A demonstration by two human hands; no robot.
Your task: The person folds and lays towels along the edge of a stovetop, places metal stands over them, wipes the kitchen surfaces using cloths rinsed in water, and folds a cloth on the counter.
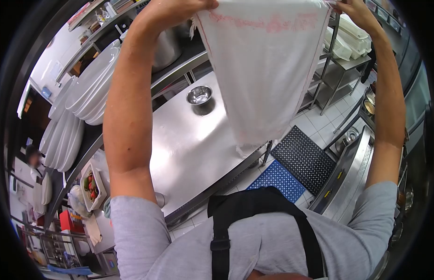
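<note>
A white cloth [268,70] with a faded reddish print along its upper part hangs spread out in front of me. My left hand [191,5] is closed on its upper left corner, and my right hand [350,7] on its upper right corner. Both hands are raised and partly cut off by the top of the view. The cloth's lower end hangs by the edge of a steel worktable [189,140]; whether it touches is hard to see. A small shiny metal bowl [199,95] stands on that table, left of the cloth.
Stacked white plates [93,88] line a shelf on the left. Below them a white container [93,189] holds red and green vegetables. Black [304,156] and blue floor mats [277,181] lie on the tiles. White plastic crates [350,39] rest on a rack at the back right.
</note>
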